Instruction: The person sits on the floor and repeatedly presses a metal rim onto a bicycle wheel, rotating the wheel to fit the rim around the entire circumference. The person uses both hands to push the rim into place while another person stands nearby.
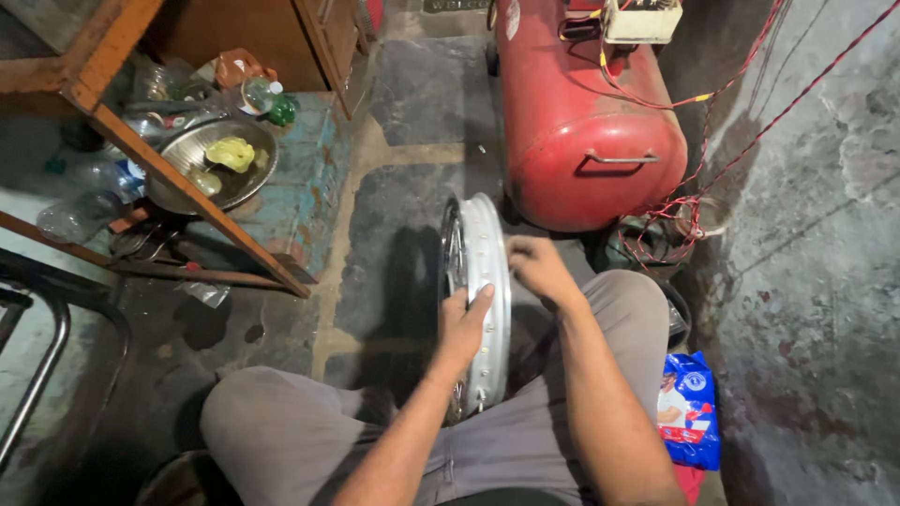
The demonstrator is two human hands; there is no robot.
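Observation:
A shiny chrome wheel rim (pixel 486 251) with spoke holes stands upright on the floor between my knees, its edge facing me. My left hand (pixel 465 323) grips the rim's near side, thumb laid over the outer band. My right hand (pixel 538 270) rests against the rim's right flank, fingers curled toward it; whether it pinches anything small I cannot tell. My grey trousers (pixel 309 436) frame the lower part of the rim.
A red air compressor tank (pixel 581 122) lies just beyond the rim, with red wires (pixel 694 201) trailing to the right. A metal bowl (pixel 211 164) and plastic bottles sit under a wooden frame (pixel 187 187) at left. A blue packet (pixel 689 408) lies by my right leg.

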